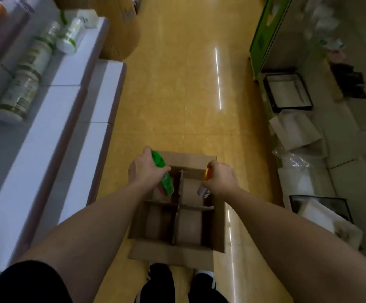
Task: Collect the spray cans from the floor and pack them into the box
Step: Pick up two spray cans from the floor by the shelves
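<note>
Left hand point(143, 169) gripping green spray can point(163, 177), right hand point(220, 178) gripping orange-capped can point(206, 182), divided cardboard box point(175, 251) beneath both hands

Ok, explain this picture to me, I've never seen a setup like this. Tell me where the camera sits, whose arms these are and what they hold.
There is no machine here: a person wears one wide-angle camera on the head, so you look down along their own arms. The left hand grips a green can; the right hand grips an orange-capped can. Both hang tilted over the far cells of an open cardboard box on the yellow floor. A cardboard divider splits the box into cells, which look empty. At the left, bottles sit on the white shelf.
</note>
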Motion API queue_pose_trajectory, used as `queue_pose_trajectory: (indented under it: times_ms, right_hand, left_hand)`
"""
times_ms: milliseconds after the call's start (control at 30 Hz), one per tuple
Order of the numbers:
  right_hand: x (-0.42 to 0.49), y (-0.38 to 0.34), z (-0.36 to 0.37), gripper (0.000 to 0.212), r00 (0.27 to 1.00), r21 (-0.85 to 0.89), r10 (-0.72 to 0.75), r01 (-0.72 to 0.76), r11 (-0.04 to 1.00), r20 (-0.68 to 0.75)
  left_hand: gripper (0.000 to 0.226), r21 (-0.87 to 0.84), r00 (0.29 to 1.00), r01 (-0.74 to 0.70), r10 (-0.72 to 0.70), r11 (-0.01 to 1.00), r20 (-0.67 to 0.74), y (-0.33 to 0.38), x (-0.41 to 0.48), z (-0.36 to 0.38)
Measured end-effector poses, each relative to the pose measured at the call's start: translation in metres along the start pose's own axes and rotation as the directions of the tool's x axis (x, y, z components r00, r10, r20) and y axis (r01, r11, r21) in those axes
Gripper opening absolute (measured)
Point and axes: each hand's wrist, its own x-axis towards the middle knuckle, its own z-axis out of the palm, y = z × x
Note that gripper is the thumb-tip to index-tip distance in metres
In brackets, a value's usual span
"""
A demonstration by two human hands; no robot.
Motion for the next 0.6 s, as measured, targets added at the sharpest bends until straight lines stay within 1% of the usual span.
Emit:
queue_pose_trajectory:
  times_ms: [67, 200, 267, 333, 500, 600]
  right_hand:
    - [0.019, 0.006, 0.026, 0.057, 0.999, 0.008, 0.038, -0.038, 0.999, 0.024]
    - [0.070, 0.031, 0.098, 0.052, 0.995, 0.067, 0.096, -0.097, 0.993, 0.017]
    - [0.091, 0.047, 0.139, 0.059, 0.990, 0.127, 0.141, -0.139, 0.982, -0.007]
    - [0.109, 0.064, 0.175, 0.064, 0.987, 0.171, 0.161, -0.155, 0.973, -0.023]
    - [0.143, 0.097, 0.250, 0.063, 0.974, 0.241, 0.220, -0.199, 0.950, -0.062]
    - [0.160, 0.110, 0.282, 0.062, 0.972, 0.250, 0.229, -0.212, 0.945, -0.042]
  left_hand:
    - [0.064, -0.005, 0.999, 0.013, -0.013, 1.000, 0.030, -0.014, 0.022, 0.027]
    - [0.067, 0.020, 0.997, 0.000, -0.001, 1.000, 0.076, -0.055, 0.065, 0.099]
    - [0.065, 0.015, 0.992, -0.020, 0.018, 1.000, 0.128, -0.082, 0.083, 0.143]
    - [0.061, -0.007, 0.987, -0.024, 0.025, 1.000, 0.158, -0.106, 0.095, 0.181]
    - [0.061, -0.045, 0.981, -0.016, 0.024, 0.999, 0.193, -0.152, 0.114, 0.258]
    - [0.062, -0.042, 0.970, -0.036, 0.045, 0.998, 0.240, -0.168, 0.120, 0.291]
